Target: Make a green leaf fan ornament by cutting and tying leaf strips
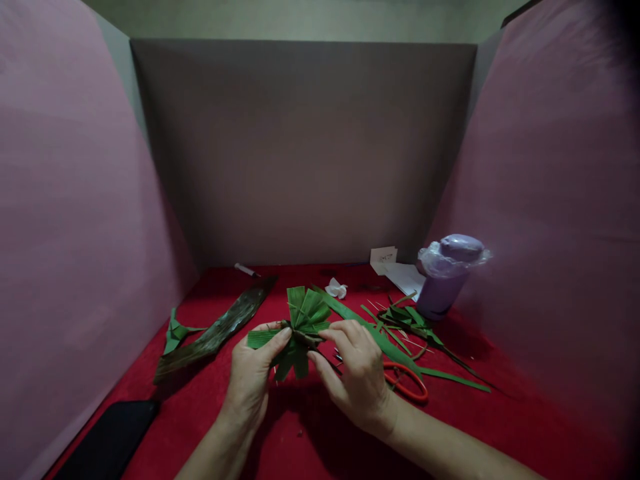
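Observation:
A fan of folded green leaf strips [303,320] is held over the red cloth [310,427] near the middle. My left hand [250,380] pinches its left side with thumb and fingers closed. My right hand [357,377] grips its centre from the right, fingers curled around the bundle. Red-handled scissors [407,383] lie just right of my right hand, partly hidden by it.
A long dark leaf [215,333] and a small folded green piece [175,331] lie at left. Loose green strips [410,323], a lilac bottle [445,277], white papers [395,267], a crumpled white scrap [336,289] and a pen [246,269] sit behind. A black phone [110,440] lies front left. Cardboard walls [300,153] enclose the space.

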Demonstrator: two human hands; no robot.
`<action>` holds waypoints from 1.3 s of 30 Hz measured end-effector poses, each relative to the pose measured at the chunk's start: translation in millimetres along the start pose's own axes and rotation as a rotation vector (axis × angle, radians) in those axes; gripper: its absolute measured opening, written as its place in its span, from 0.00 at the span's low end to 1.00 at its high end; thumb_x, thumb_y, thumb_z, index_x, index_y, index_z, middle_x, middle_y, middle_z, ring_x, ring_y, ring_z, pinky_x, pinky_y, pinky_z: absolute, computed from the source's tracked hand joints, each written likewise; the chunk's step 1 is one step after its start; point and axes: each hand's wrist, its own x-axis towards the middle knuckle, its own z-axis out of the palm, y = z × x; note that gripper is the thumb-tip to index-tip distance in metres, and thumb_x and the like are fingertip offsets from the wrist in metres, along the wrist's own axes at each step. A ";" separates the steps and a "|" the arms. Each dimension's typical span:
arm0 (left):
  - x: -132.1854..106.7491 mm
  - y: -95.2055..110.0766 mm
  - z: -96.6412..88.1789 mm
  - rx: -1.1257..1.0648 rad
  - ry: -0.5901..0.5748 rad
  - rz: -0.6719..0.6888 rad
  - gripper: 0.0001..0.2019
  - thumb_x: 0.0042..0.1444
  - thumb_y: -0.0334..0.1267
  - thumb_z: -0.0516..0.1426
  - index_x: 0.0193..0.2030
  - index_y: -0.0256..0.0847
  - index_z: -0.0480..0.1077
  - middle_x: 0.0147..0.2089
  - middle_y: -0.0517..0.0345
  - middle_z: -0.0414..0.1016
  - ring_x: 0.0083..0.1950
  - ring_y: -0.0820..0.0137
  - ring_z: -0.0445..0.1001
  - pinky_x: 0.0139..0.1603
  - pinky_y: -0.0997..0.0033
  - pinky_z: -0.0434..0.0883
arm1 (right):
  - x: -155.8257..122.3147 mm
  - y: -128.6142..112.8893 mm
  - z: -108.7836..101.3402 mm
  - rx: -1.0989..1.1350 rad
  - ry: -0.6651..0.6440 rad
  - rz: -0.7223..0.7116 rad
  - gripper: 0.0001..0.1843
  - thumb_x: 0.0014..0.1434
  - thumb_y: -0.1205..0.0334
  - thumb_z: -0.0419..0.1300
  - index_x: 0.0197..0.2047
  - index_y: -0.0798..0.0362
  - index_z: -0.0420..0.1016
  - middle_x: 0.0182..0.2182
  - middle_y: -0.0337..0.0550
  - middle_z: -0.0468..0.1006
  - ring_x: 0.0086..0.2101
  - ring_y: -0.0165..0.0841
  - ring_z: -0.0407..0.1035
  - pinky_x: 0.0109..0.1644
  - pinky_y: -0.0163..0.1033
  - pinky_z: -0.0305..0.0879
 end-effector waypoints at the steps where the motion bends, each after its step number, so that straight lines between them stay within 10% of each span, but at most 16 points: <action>1: -0.2 -0.9 -0.1 -0.003 0.002 0.004 0.18 0.35 0.36 0.68 0.35 0.33 0.71 0.30 0.53 0.78 0.29 0.68 0.76 0.32 0.70 0.72 | 0.0 0.3 0.8 0.000 0.007 -0.010 0.09 0.55 0.61 0.58 0.40 0.53 0.69 0.36 0.47 0.72 0.38 0.39 0.64 0.41 0.45 0.61; 22: -7.5 -5.6 5.6 -0.070 0.014 -0.007 0.17 0.33 0.34 0.68 0.31 0.34 0.71 0.25 0.57 0.77 0.25 0.71 0.75 0.28 0.74 0.72 | -5.1 6.0 4.6 -0.160 0.056 -0.383 0.06 0.59 0.70 0.54 0.36 0.55 0.73 0.28 0.43 0.74 0.34 0.34 0.65 0.37 0.41 0.56; 39: -8.6 -0.7 6.0 -0.019 -0.039 -0.025 0.17 0.34 0.35 0.68 0.32 0.34 0.72 0.26 0.55 0.78 0.26 0.70 0.75 0.29 0.73 0.72 | 0.4 -3.4 -2.5 0.045 -0.024 -0.081 0.11 0.56 0.62 0.58 0.42 0.55 0.68 0.34 0.47 0.72 0.36 0.38 0.65 0.40 0.44 0.61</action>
